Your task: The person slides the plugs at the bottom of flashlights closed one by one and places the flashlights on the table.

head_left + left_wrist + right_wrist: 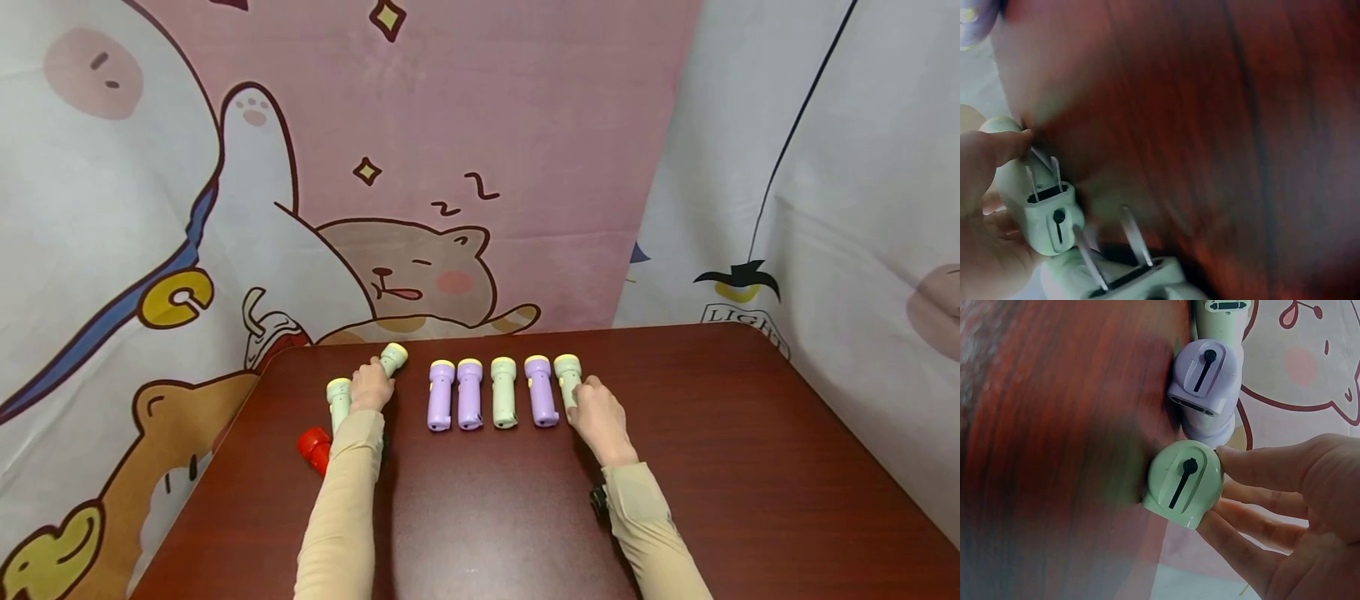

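My left hand [372, 387] grips a pale green flashlight [393, 358] with a yellow rim, tilted toward the back right. In the left wrist view, two metal plug prongs [1056, 175] stick out of its tail. Close beside it is a second green flashlight [340, 398], also with prongs out, partly hidden by my sleeve. With thumb and fingers, my right hand [602, 421] holds the green flashlight [567, 375] at the right end of a row. Its rounded tail [1175, 478] faces the right wrist camera. A purple flashlight [541, 396] lies just left of it.
Farther left in the row lie a green flashlight [504, 393] and two purple flashlights, one at the inner side [470, 396] and one at the end [440, 398]. A red flashlight [315, 448] is partly behind my left forearm. A cartoon-printed cloth [555, 167] hangs behind the brown table [495, 517].
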Tool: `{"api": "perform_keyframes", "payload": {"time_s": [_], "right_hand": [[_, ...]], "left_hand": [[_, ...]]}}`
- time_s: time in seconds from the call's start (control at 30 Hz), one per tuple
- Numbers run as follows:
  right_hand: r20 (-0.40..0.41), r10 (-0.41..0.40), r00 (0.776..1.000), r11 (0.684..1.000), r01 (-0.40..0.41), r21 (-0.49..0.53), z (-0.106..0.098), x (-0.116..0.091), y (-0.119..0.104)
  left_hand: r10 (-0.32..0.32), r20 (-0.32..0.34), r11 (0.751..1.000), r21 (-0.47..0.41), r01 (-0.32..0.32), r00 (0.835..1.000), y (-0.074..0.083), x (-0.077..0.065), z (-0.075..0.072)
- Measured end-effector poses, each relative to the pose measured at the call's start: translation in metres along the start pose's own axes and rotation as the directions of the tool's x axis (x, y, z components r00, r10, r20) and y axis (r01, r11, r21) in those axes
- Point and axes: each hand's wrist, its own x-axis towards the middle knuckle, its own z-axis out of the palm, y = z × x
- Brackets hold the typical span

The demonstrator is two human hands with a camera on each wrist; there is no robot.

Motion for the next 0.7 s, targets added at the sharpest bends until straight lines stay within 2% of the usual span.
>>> {"api": "perform_keyframes", "payload": {"time_s": [0.4,0.7], "right_hand": [[0.017,0.010,1.000,1.000,-0.010,-0.003,-0.0013,-0.0004,-0.0010],[0.002,-0.003,1.000,1.000,0.003,-0.002,-0.0010,-0.0002,-0.0002]], "left_hand": [[0.017,-0.061,1.000,-0.012,-0.018,0.998,-0.0007,0.0017,0.0043],[0.030,-0.143,0.996,-0.079,-0.042,0.989,0.0006,0.0012,0.0007]]}}
